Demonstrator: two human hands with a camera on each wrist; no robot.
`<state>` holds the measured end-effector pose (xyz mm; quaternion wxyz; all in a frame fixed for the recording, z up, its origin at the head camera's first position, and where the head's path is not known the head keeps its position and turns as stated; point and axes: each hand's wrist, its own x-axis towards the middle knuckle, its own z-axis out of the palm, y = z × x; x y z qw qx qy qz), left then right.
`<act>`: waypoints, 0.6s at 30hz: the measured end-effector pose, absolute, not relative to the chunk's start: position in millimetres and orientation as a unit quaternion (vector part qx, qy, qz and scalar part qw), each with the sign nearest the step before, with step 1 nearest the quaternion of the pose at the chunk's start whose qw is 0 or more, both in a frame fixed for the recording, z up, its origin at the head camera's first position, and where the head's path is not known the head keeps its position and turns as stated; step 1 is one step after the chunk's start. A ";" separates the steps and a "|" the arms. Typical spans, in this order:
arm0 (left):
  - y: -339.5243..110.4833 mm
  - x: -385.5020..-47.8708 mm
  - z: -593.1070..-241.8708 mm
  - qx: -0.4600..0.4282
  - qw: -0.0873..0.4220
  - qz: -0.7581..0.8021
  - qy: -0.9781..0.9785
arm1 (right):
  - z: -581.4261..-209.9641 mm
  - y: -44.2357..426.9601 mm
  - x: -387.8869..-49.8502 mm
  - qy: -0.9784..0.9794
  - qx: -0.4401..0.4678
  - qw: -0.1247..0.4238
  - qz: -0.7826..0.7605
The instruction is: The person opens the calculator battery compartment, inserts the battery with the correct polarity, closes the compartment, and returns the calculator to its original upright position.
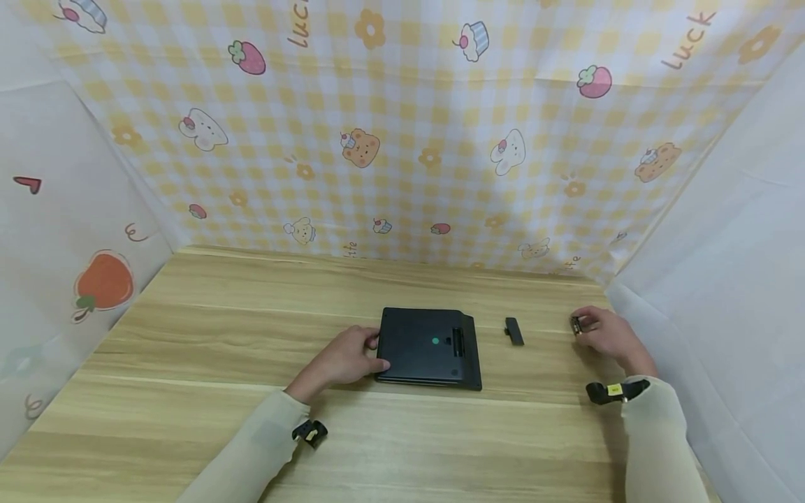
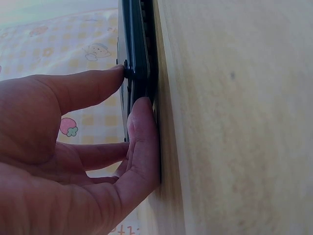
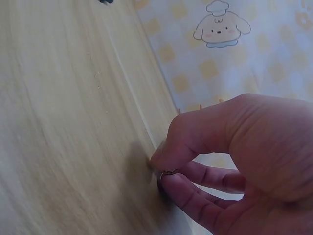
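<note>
A flat black device (image 1: pixel 415 346) lies back side up on the wooden table, an elongated open compartment (image 1: pixel 458 342) near its right side. My left hand (image 1: pixel 349 356) grips its left edge, thumb on top; in the left wrist view the hand (image 2: pixel 98 147) pinches the device's edge (image 2: pixel 137 44). To the right lies a small black cover (image 1: pixel 514 331). At the table's right side my right hand (image 1: pixel 606 335) pinches a small dark and gold object (image 1: pixel 576 325), possibly a battery. In the right wrist view the hand (image 3: pixel 230 156) mostly hides that object (image 3: pixel 169 172) between thumb and finger.
The wooden table (image 1: pixel 207 335) meets a yellow checked cloth (image 1: pixel 402 195) at its back edge. White cloth walls (image 1: pixel 723 265) stand on the left and right. Each wrist wears a black strapped device, the right one (image 1: pixel 606 392) near the right sleeve.
</note>
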<state>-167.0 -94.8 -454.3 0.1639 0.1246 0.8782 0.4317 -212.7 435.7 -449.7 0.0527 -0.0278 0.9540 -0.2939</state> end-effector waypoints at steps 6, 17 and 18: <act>-94.5 -167.0 -454.4 0.123 0.164 0.432 0.878 | -447.7 426.6 -207.4 0.950 -0.031 0.061 -0.305; -94.9 -168.0 -455.6 0.136 0.156 0.430 0.879 | -440.8 406.9 -206.4 0.958 -0.048 0.051 -0.279; -94.9 -168.1 -455.7 0.136 0.155 0.430 0.879 | -439.8 404.3 -206.2 0.958 -0.050 0.048 -0.277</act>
